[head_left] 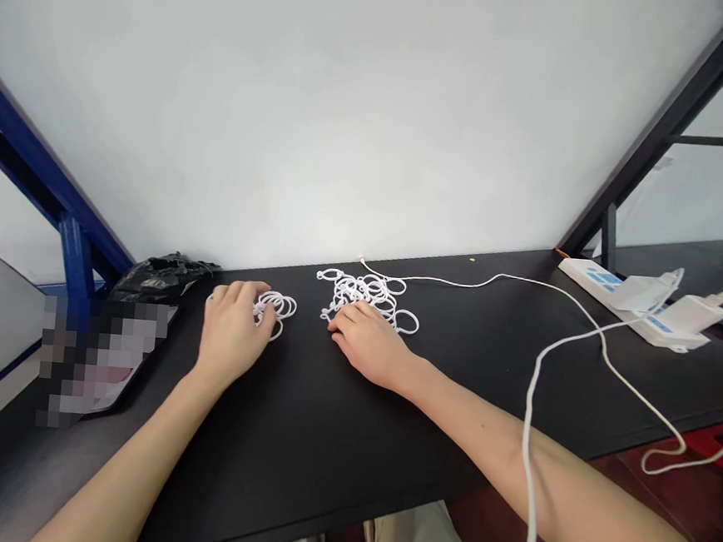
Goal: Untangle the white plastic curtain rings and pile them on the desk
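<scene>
On the black table lie two groups of thin white rings, some with a small knob on the band. My left hand (232, 323) curls around the smaller bunch of white rings (280, 304), with the thumb on its near side and the fingers over it. The larger, tangled pile of white rings (373, 289) lies to the right. At that pile's front edge is my right hand (369, 338), its fingers bent and close together. Its fingertips reach in among the rings, and what they pinch is hidden.
A white power strip (637, 305) with plugged-in adapters lies at the right. One white cable (534, 418) passes over my right forearm; another runs behind the pile. A black plastic bag (164, 276) and a blurred flat object (104, 363) are at left. The wall (373, 122) borders the black table (297, 450).
</scene>
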A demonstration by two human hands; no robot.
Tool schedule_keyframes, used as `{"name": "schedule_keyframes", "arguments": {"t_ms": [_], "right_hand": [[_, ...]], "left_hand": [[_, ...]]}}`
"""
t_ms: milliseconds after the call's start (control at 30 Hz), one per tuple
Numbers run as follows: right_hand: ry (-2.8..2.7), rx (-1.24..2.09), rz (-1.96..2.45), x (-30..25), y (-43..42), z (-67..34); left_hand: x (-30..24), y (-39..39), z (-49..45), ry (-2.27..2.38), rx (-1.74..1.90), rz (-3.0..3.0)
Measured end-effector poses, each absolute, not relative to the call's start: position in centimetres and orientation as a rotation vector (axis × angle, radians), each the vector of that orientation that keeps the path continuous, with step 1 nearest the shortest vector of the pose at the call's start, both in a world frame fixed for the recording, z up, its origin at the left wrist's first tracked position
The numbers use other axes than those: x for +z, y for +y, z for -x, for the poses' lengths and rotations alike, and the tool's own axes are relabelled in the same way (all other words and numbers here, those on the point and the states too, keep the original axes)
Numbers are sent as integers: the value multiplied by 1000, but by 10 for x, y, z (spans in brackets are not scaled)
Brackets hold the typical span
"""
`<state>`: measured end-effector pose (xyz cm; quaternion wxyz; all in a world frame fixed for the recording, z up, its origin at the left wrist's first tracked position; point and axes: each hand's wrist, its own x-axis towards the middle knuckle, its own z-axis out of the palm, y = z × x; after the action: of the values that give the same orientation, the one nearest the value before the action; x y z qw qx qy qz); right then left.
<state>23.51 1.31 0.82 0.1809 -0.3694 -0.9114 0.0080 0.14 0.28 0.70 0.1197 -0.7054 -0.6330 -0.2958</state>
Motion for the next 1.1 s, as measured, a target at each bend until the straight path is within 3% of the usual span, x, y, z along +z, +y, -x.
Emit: {"name": "schedule_keyframes", "arguments": {"t_ms": [233, 500, 833, 1100], "right_hand": [[-2483, 275, 894, 12, 9, -236], [-2239, 593, 848, 15, 5, -241], [-2296, 596, 1088, 14, 7, -242], [-2339, 519, 1024, 18, 4, -239]], "left_hand": [[1, -10, -48, -1483, -690, 2436], [3, -11, -38, -1661, -905, 2605], [15, -15, -37, -1595, -1005, 2649], [20, -20, -37, -1563, -1120, 2625]]}}
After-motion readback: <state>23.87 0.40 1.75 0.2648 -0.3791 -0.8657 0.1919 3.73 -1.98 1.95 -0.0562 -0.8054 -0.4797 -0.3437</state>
